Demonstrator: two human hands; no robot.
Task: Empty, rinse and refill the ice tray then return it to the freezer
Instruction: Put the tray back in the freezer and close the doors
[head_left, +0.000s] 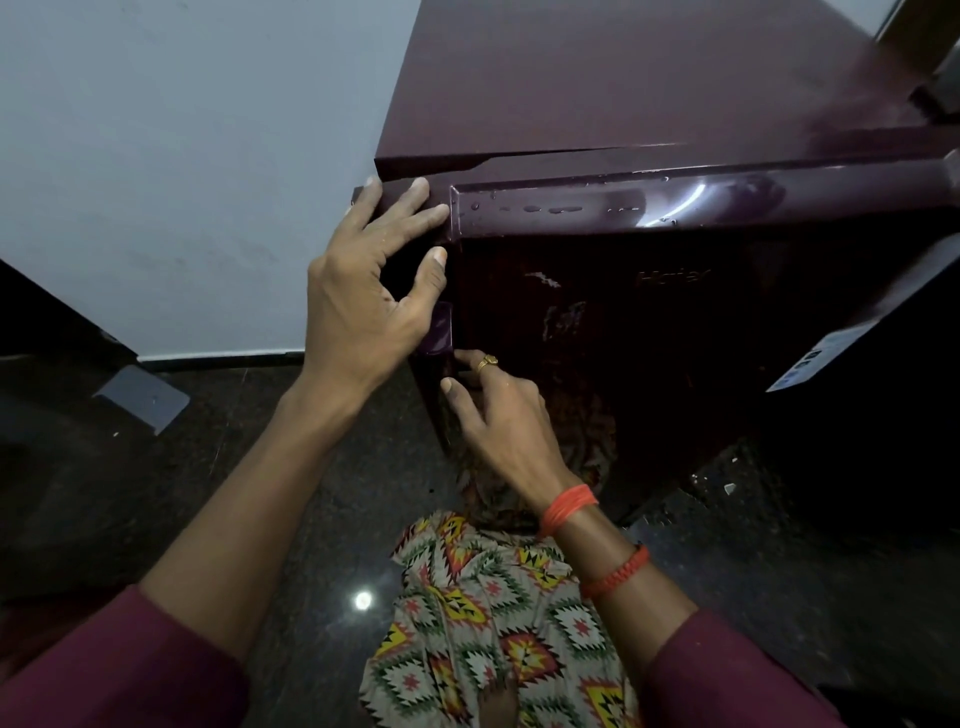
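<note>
One maroon fridge door (649, 364), left hand (358, 296) fingers splayed atop, right hand (501, 415) hooking edge

Floor (322, 519) here is dark polished stone, shiny enough to bounce back a round spot of light (363, 600). The maroon fridge (623, 338) stands straight on it. There's a small white scrap (730, 488) lying on the floor just to the right of the fridge, plus a few pale specks nearby.
</note>
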